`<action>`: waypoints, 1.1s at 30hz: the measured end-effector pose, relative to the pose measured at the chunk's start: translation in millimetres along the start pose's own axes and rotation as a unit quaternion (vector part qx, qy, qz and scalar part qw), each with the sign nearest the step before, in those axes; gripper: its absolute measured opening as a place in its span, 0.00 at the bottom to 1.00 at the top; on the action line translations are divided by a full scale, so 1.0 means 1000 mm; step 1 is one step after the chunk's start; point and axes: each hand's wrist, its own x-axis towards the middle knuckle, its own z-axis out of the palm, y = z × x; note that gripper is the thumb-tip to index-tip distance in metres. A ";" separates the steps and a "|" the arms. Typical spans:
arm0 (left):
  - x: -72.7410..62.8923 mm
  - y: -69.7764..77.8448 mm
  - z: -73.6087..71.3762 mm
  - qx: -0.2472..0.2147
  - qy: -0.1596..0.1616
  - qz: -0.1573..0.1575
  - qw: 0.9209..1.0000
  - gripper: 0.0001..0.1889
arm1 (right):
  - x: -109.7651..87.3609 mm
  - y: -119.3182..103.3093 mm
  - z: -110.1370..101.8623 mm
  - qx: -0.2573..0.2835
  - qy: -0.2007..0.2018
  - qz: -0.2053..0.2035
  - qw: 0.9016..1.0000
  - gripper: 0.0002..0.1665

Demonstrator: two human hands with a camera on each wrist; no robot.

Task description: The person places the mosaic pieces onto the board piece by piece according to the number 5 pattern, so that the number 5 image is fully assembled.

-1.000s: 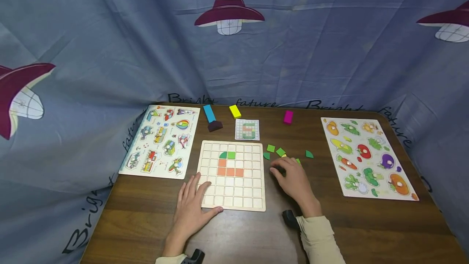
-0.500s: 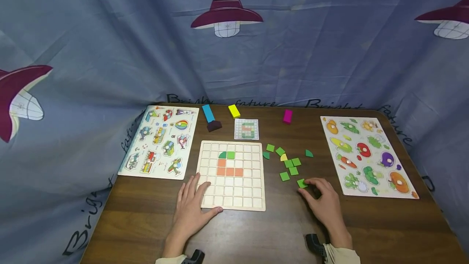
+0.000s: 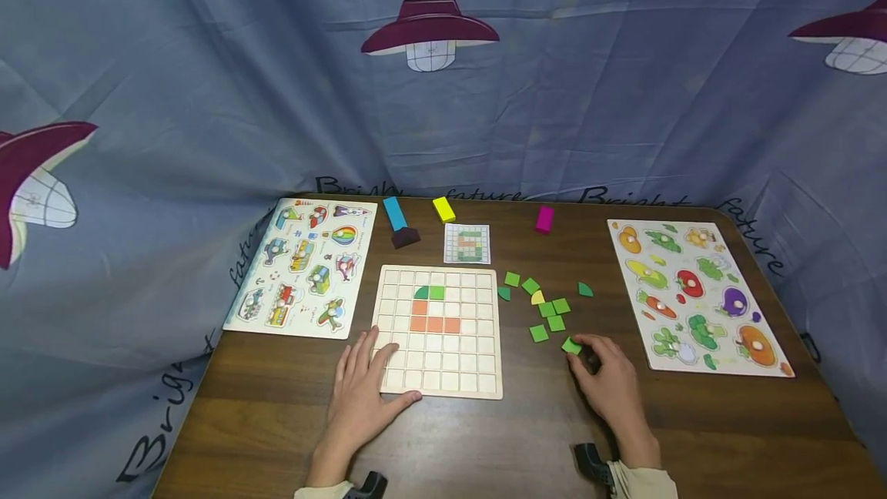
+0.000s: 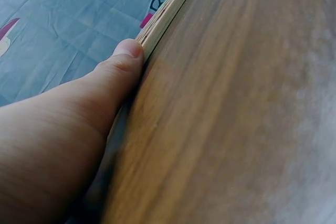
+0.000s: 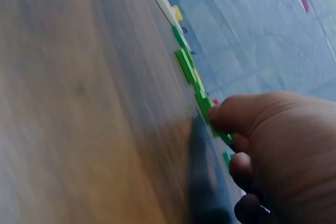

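Flat on the lower left corner of the wooden grid board (image 3: 450, 364), my left hand (image 3: 363, 395) rests with its fingers spread; its thumb (image 4: 128, 56) lies along the near edge. The board carries several orange squares (image 3: 435, 325), a light green square (image 3: 437, 293) and a dark green quarter-round (image 3: 421, 293). To the right of the board, my right hand (image 3: 611, 383) pinches a green square tile (image 3: 571, 346) between thumb and index finger, low at the table. Loose green tiles (image 3: 547, 309) lie just beyond it, around a small yellow piece (image 3: 537, 297).
A small pattern card (image 3: 467, 244) lies behind the board. Blue (image 3: 394, 215), yellow (image 3: 444, 210), magenta (image 3: 544, 219) and dark (image 3: 405, 238) blocks stand near the back edge. A vehicle puzzle board (image 3: 301, 268) is at left, a vegetable puzzle board (image 3: 700, 299) at right.
My right hand has moved from over the loose tiles to the right and nearer, uncovering them, and has a green tile at its fingertips. My left hand has stayed put.
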 end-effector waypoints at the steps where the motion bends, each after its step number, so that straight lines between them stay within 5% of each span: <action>1: 0.000 0.000 0.001 0.000 0.003 0.002 1.000 0.47 | 0.000 -0.002 0.000 0.003 0.000 -0.002 1.000 0.17; 10: 0.000 0.001 -0.002 0.000 0.000 0.000 1.000 0.47 | 0.023 -0.042 0.017 0.038 -0.034 -0.053 0.997 0.16; 24: 0.000 0.001 -0.001 0.004 -0.008 -0.002 1.000 0.48 | 0.085 -0.119 0.068 0.041 -0.167 -0.122 0.978 0.11; 33: 0.001 0.001 0.001 0.005 -0.009 -0.004 1.000 0.48 | 0.111 -0.133 0.094 0.010 -0.234 -0.152 0.960 0.10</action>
